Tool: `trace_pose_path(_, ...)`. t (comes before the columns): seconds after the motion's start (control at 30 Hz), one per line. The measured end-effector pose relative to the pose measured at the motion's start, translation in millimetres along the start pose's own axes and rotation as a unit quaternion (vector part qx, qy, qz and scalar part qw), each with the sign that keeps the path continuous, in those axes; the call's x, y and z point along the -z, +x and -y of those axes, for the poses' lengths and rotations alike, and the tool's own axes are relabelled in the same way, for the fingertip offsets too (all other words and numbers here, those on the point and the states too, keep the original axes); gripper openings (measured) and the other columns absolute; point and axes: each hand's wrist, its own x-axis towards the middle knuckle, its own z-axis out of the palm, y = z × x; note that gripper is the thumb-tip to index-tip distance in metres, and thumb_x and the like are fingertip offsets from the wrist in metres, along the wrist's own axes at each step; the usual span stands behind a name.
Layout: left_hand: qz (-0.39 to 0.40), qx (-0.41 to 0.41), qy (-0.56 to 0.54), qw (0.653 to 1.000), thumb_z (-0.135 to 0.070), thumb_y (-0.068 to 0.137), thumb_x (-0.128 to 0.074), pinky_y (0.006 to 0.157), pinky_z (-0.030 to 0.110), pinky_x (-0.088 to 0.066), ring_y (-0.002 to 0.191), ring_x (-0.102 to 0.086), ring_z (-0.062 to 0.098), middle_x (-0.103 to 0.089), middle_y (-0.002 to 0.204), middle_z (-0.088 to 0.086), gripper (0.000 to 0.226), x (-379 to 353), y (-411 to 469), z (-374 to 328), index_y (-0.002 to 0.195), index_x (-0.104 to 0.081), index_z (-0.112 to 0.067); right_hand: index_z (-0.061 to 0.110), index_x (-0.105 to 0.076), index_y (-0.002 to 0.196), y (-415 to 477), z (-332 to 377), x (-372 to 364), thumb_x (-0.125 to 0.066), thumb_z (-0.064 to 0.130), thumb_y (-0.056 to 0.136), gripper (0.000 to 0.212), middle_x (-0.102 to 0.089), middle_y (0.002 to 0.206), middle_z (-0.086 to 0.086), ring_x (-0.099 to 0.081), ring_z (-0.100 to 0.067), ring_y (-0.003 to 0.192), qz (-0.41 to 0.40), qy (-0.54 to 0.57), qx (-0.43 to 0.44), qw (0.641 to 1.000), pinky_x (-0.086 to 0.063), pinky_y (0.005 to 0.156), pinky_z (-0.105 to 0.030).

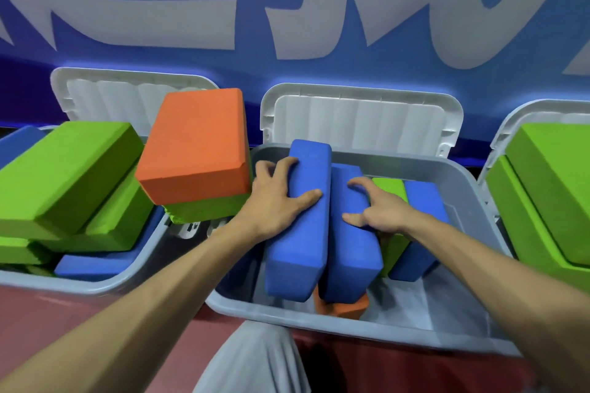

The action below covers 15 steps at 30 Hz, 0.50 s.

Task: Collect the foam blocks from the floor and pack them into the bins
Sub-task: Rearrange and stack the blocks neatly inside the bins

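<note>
Three grey bins stand along a blue wall. In the middle bin [459,322] two blue foam blocks stand on edge, side by side. My left hand [281,198] grips the left blue block [300,252], thumb on its top face and fingers over its left side. My right hand [376,207] grips the right blue block [351,265], with its fingers curled over the block's right edge. Behind them in the same bin stand a green block [389,191] and another blue block [424,201]. An orange block [344,308] lies beneath.
The left bin [140,268] is heaped with green blocks [64,175], blue ones and an orange block [198,143] on top. The right bin holds green blocks [549,188]. White lids [360,115] lean open against the wall. The floor [48,316] is reddish. My grey-clad knee [255,360] is below.
</note>
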Motion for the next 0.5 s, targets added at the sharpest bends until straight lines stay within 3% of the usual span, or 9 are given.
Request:
trace_pose_path(0.07,0.013,0.032,-0.039,0.999,-0.052,0.088,-0.059,0.088,0.023,-0.039,0.096,-0.051,0.008,-0.031,0.126,0.000,0.061,0,-1,-5,0.141,-0.031,-0.042,0.036,-0.031,0.147,-8,6,2,-0.067,0.039,0.085,0.072,-0.044,0.146,0.005,-0.050,-0.017,0.124,-0.011,-0.068,0.032,0.997,-0.043,0.091,-0.023)
trace_pose_path(0.1,0.016,0.037,-0.045,0.998,-0.053,0.088,-0.058,0.086,0.023,-0.040,0.093,-0.052,0.008,-0.035,0.124,0.000,0.059,0,0,-6,0.140,-0.033,-0.045,0.035,-0.026,0.150,-11,9,3,-0.066,0.043,0.085,0.076,-0.039,0.151,0.006,-0.044,-0.017,0.131,0.005,-0.108,0.038,0.993,-0.038,0.097,-0.023)
trace_pose_path(0.23,0.046,0.056,-0.030,0.997,-0.064,0.081,-0.059,0.099,0.034,-0.046,0.112,-0.056,0.018,-0.046,0.134,-0.001,0.068,2,4,-4,0.141,-0.027,-0.054,0.036,0.025,0.147,-20,13,2,-0.075,0.061,0.068,0.130,-0.025,0.157,0.001,-0.032,-0.022,0.141,0.191,-0.186,-0.024,0.963,-0.034,0.107,-0.029)
trace_pose_path(0.3,0.066,0.071,-0.031,0.995,-0.066,0.074,-0.066,0.095,0.032,-0.048,0.111,-0.057,0.017,-0.049,0.130,-0.007,0.082,0,-2,-6,0.141,-0.021,-0.056,0.036,0.036,0.141,-20,12,-8,-0.079,0.065,0.058,0.145,-0.021,0.157,-0.011,-0.030,-0.027,0.141,0.197,-0.229,-0.022,0.953,-0.032,0.111,-0.036)
trace_pose_path(0.4,0.023,0.073,-0.033,0.997,-0.054,0.073,-0.073,0.080,0.025,-0.049,0.099,-0.059,0.015,-0.053,0.120,-0.009,0.083,0,-4,-9,0.141,-0.025,-0.049,0.036,0.031,0.143,-17,14,-25,-0.084,0.064,0.048,0.153,-0.025,0.153,-0.013,-0.034,-0.029,0.137,0.158,-0.176,0.004,0.972,-0.035,0.111,-0.039)
trace_pose_path(0.5,-0.021,0.095,-0.029,0.995,-0.047,0.076,-0.069,0.073,0.024,-0.043,0.093,-0.056,0.016,-0.052,0.122,-0.006,0.079,8,1,-12,0.142,-0.026,-0.046,0.031,0.015,0.151,-15,17,-14,-0.088,0.055,0.047,0.148,-0.034,0.152,0.000,-0.043,-0.017,0.130,0.139,-0.130,0.040,0.981,-0.041,0.104,-0.030)
